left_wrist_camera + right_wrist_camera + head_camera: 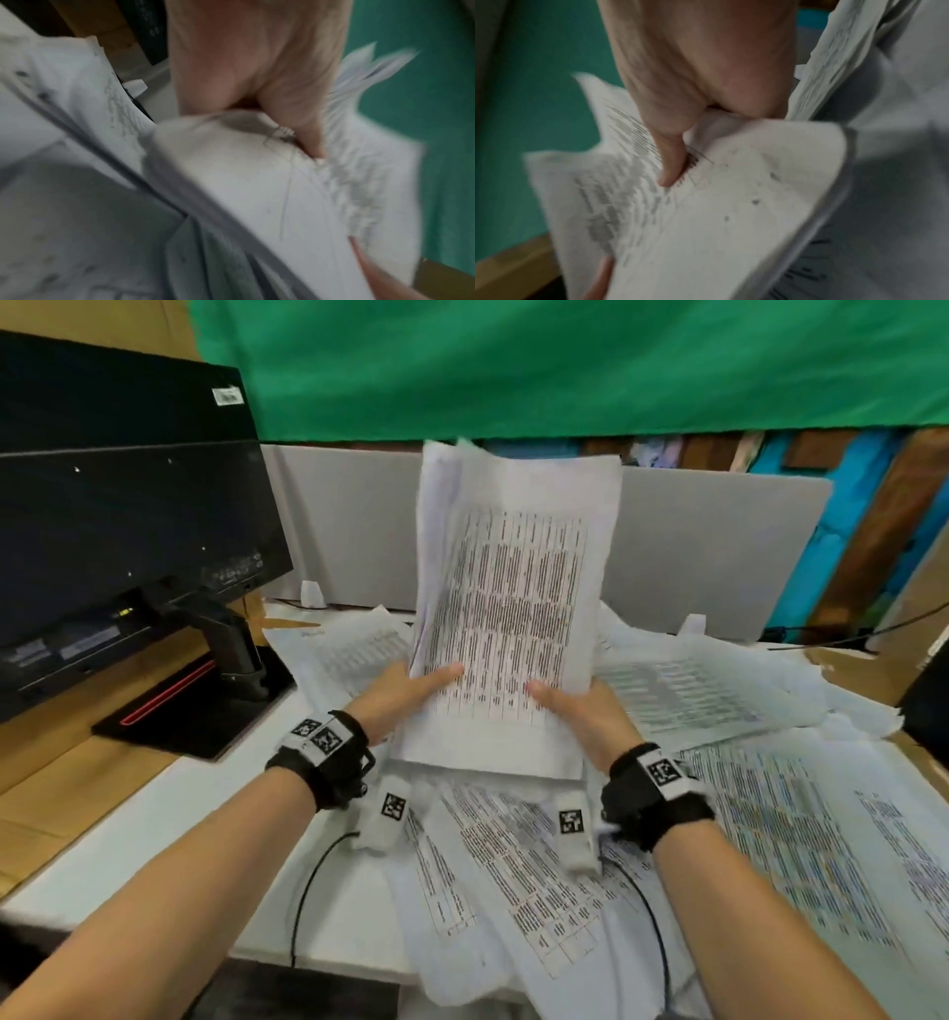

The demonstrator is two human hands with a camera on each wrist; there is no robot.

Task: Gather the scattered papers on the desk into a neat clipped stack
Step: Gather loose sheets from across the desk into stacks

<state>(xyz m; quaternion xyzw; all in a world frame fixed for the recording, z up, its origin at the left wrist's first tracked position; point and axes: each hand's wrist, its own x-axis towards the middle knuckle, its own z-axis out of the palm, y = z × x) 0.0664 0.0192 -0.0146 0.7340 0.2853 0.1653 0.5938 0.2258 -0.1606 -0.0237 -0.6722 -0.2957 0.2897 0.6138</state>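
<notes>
A thick stack of printed papers (pixel 508 608) stands tilted nearly upright above the desk, its bottom edge resting on the loose sheets. My left hand (pixel 405 695) grips its lower left side, thumb on the front page. On the lower right side my right hand (pixel 580 706) grips it the same way. The left wrist view shows the left hand (pixel 257 81) with its thumb pressed on the stack (pixel 257 192). The right wrist view shows the right hand (pixel 693 81), thumb on the printed page (pixel 706 223). The fingers behind the stack are hidden. No clip is visible.
Loose printed sheets (pixel 744 839) cover the white desk (pixel 128 829) in front and to the right. A dark monitor (pixel 118 516) on its stand sits at the left. A grey partition (pixel 708 546) and a green cloth (pixel 565 361) stand behind.
</notes>
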